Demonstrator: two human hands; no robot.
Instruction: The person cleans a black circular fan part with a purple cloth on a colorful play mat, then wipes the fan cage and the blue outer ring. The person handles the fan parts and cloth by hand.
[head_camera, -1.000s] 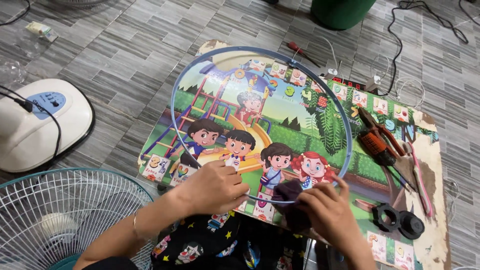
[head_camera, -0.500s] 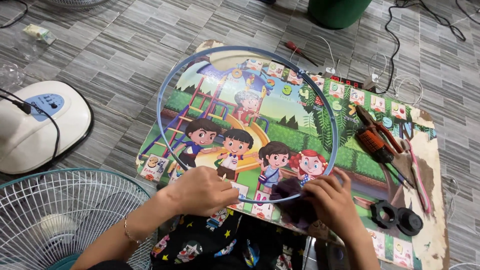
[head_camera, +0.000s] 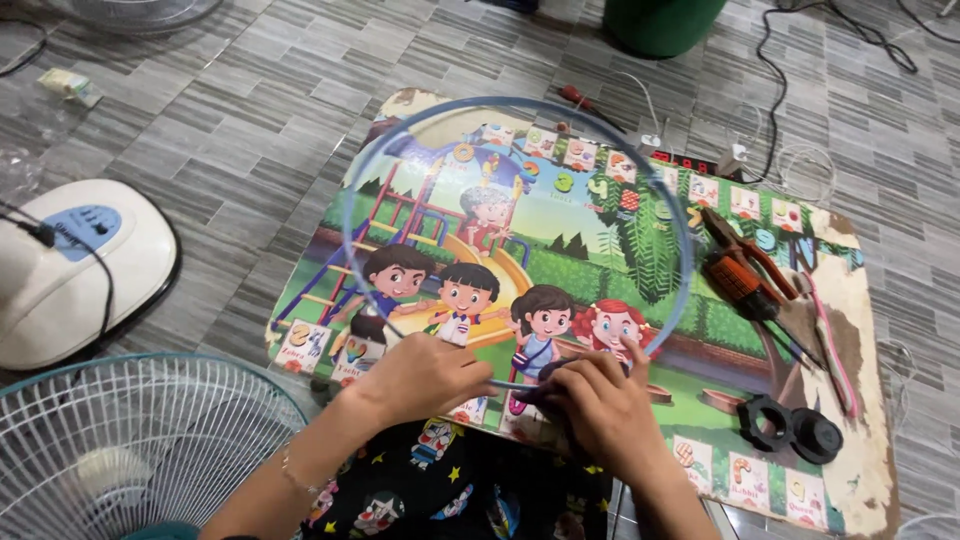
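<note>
A thin translucent blue plastic ring (head_camera: 352, 190), wide as a fan guard, lies tilted over a small low table (head_camera: 850, 300) with a colourful cartoon top. My left hand (head_camera: 420, 378) grips the ring's near edge. My right hand (head_camera: 590, 400) pinches the ring just beside it, over a small dark clasp-like part that the fingers mostly hide. Both hands are at the table's near edge, above my patterned dark trousers (head_camera: 420, 490).
Orange-handled pliers (head_camera: 740, 275), a pink-handled tool (head_camera: 830, 340) and two black round nuts (head_camera: 790, 430) lie on the table's right side. A white wire fan grille (head_camera: 120, 450) sits at lower left, a white fan base (head_camera: 70, 265) at left. Cables and a green bucket (head_camera: 660, 20) are behind.
The ring has slid a little toward me and my hands have drawn closer together on its near edge. My right hand now covers the dark part more fully.
</note>
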